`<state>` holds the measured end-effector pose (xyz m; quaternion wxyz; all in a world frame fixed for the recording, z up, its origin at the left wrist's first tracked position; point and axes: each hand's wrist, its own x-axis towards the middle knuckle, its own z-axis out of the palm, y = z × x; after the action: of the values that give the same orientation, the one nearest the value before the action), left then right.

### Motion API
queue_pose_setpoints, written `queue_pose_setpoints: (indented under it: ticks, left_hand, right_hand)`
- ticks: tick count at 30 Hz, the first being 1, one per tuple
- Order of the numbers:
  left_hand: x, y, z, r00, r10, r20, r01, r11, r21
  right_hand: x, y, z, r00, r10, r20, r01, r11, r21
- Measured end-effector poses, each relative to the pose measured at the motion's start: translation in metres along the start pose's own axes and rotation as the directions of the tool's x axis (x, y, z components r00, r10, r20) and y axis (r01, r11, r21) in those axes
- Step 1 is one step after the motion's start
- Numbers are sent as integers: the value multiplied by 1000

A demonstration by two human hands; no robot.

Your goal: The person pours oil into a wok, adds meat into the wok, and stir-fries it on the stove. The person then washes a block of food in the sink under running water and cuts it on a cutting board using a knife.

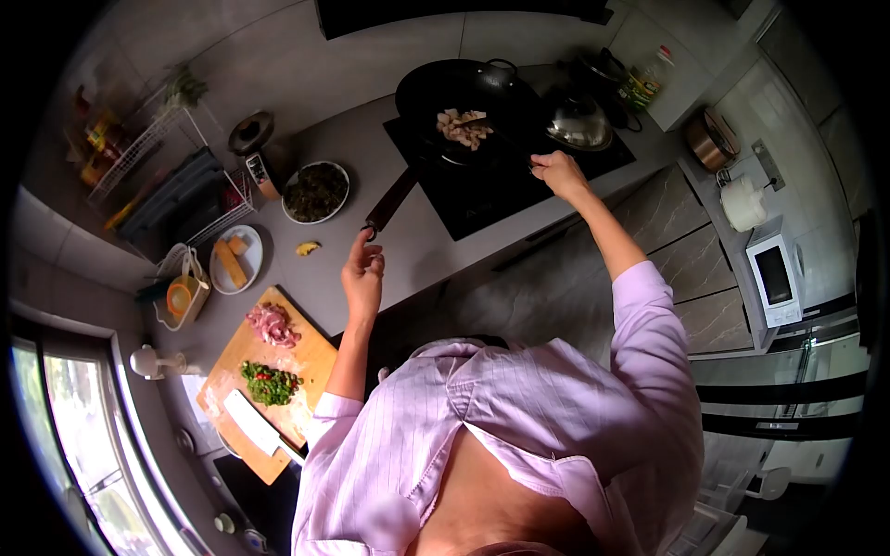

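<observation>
The left grip (pixel 362 273) was released, its fingers loosely curled and one finger pointing up to the ring at the end of the long handle (pixel 393 197) of the wok (pixel 422 97); whether it touched the ring, I could not tell. The right grip (pixel 556 173), at the lower right of the wok, was clenched around the spatula (pixel 476 123), whose blade lay inside the wok among the pale pieces (pixel 461 135).

Far to the left of the wok there stood a wire rack (pixel 206 124). Lower left of the wok, on the grey tabletop (pixel 408 271), was a wooden board (pixel 319 356), and on it lay a knife (pixel 250 421), chopped greens (pixel 272 387) with red bits and sliced meat (pixel 273 324). A white plate (pixel 255 243) with yellowish blocks (pixel 232 260) was also to the left, and closer to the wok were a bowl (pixel 344 208) of dark leafy food (pixel 316 191) and a small yellow piece (pixel 308 248).

The wok itself rested on the black cooktop (pixel 477 206). Just to its right was a shiny domed lid (pixel 580 122), and farther right, behind this lid, an oil bottle (pixel 646 82). Well apart on the right side of the wok stood a white microwave (pixel 787 313).
</observation>
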<state>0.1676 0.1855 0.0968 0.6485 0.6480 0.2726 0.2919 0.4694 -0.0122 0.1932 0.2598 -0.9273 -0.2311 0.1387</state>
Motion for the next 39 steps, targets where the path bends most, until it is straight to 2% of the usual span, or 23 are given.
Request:
queue_pose_setpoints:
  ticks: [4, 8, 12, 13, 15, 16, 18, 21, 23, 25, 28, 31, 33, 34, 35, 38, 39]
  left_hand:
    - [1, -1, -3, 1000, 10, 15, -11, 1000, 29]
    - [-1, 4, 3, 1000, 10, -12, -10, 1000, 2]
    - [-1, 5, 1, 1000, 14, -25, -14, 1000, -11]
    - [-1, 3, 0, 1000, 14, -24, -15, 1000, -10]
    - [1, 1, -4, 1000, -11, 25, 9, 999, 49]
    - [1, 0, -4, 1000, -9, 21, 8, 999, 43]
    - [1, -2, -5, 1000, -14, 26, 12, 998, 59]
    - [1, -2, -5, 999, 8, 38, -10, 999, 35]
    - [1, -1, -4, 999, -1, 38, 0, 1000, 27]
    - [2, -1, -5, 999, -4, 33, 3, 1000, 18]
    - [3, -3, -8, 999, 3, 46, -4, 1000, 31]
    - [3, -3, -7, 999, 9, 47, -12, 999, 50]
    - [1, -3, -6, 999, 7, 34, -8, 999, 33]
    - [1, -4, -7, 999, 4, 38, -6, 999, 33]
    - [1, -5, -8, 999, -1, 46, -1, 1000, 30]
    - [5, -4, -11, 998, 6, 60, -9, 999, 48]
    - [5, -4, -12, 998, 10, 70, -15, 997, 69]
  right_hand:
    - [-3, -8, 1, 998, -54, -23, 55, 996, 65]
    - [2, -23, 12, 1000, 20, 1, -20, 995, 96]
    - [5, -26, 4, 1000, 22, 7, -22, 995, 94]
    - [2, -26, -2, 996, 74, 56, -83, 979, 187]
    - [-9, -29, -13, 984, 151, 100, -168, 965, 203]
    - [-14, -27, -16, 984, 147, 99, -164, 967, 197]
    - [-23, -20, -20, 1000, 13, -2, -12, 992, 129]
    - [-25, -7, -15, 998, 8, 63, -10, 999, 38]
    - [-28, -7, -17, 998, 34, 48, -37, 997, 66]
    - [-23, -3, -23, 993, 76, 95, -97, 966, 240]
    - [-30, -6, -47, 988, 70, 135, -109, 945, 308]
    - [-27, -3, -55, 972, 67, 226, -128, 955, 268]
    - [-20, -9, -36, 987, 86, 139, -102, 988, 118]
    - [-12, -4, -21, 991, 106, 88, -116, 985, 127]
    - [-7, 1, -11, 999, 25, 24, -25, 1000, 9]
    - [-13, -13, -22, 1000, 4, -4, -4, 1000, 8]
    - [-17, -19, -31, 995, 88, 52, -91, 994, 64]
